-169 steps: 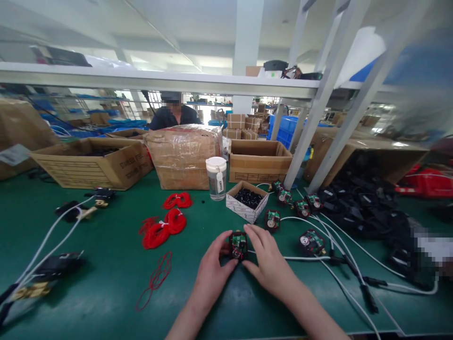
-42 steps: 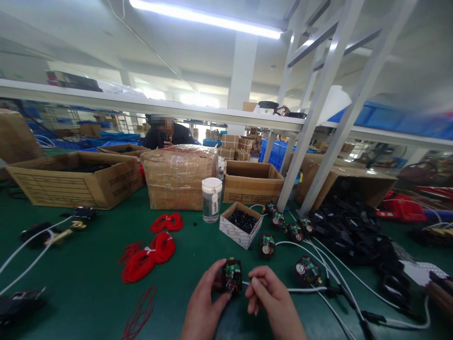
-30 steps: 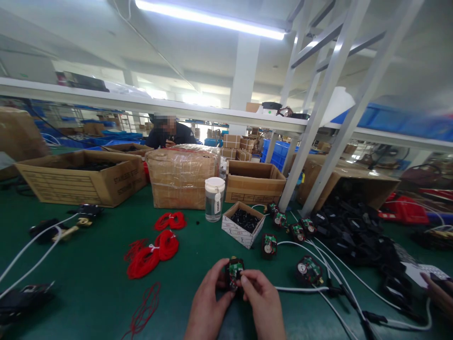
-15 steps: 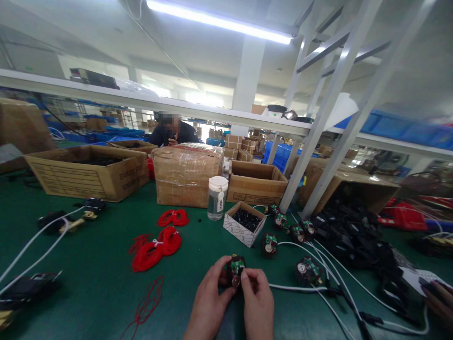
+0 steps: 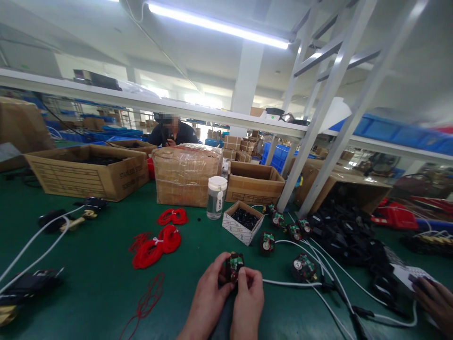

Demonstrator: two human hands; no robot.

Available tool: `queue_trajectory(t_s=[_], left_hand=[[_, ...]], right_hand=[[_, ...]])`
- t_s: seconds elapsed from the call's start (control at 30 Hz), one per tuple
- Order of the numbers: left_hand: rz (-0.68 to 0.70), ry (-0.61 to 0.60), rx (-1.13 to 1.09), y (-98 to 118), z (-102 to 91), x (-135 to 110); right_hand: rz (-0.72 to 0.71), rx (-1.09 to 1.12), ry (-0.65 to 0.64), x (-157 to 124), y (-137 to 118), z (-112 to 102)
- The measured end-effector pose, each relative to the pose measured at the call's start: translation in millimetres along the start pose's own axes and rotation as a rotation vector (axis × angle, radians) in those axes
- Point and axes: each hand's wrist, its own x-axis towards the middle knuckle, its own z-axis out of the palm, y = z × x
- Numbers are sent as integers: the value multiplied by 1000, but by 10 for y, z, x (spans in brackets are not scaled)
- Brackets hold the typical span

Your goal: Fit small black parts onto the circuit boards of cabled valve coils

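Note:
My left hand is closed around the left side of a small black housing with a green circuit board showing on its face. My right hand pinches at the housing's lower right, thumb and fingertips pressed together against it. What lies between those fingertips is too small to make out. A white cable runs off to the right from behind my right hand. Similar units with green boards lie to the right, among them one unit nearby and another unit beyond it.
A small carton of black parts stands ahead, beside a lidded clear bottle. Red wire bundles lie left. Black parts are heaped right, near another person's hand. Cardboard boxes and metal posts line the back.
My right hand has shifted slightly left, closer over the housing's lower edge. The other person's hand at right has come further into view. The camera view has turned a little to the right.

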Motion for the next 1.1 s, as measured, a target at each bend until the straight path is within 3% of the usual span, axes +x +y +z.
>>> queue_trajectory(t_s=[0.13,0.33,0.43,0.57,0.83,0.97,1.1], left_hand=[[-7,-10,21,-24,1,5],[-17,-6,35,-1,-8,-8],[-7,-5,34,7,-8,-10],[-7,-6,43,2,4,-5],[10,0,49,-15,7,-23],[14,-4,32,10,0,-28],[15,-7,35,22,-14,-13]], right_hand=[[-17,-51,-45,22,-25,-45],[-201,-138,-157,58,-166,-160],[-191,-102,-215,92,-240,-192],[-194,-110,-361,161,-334,-255],[-362,-446,-686,442,-708,-472],[-463,-516,-669,503,-751,-461],[-434,-393,-549,421,-609,-410]])
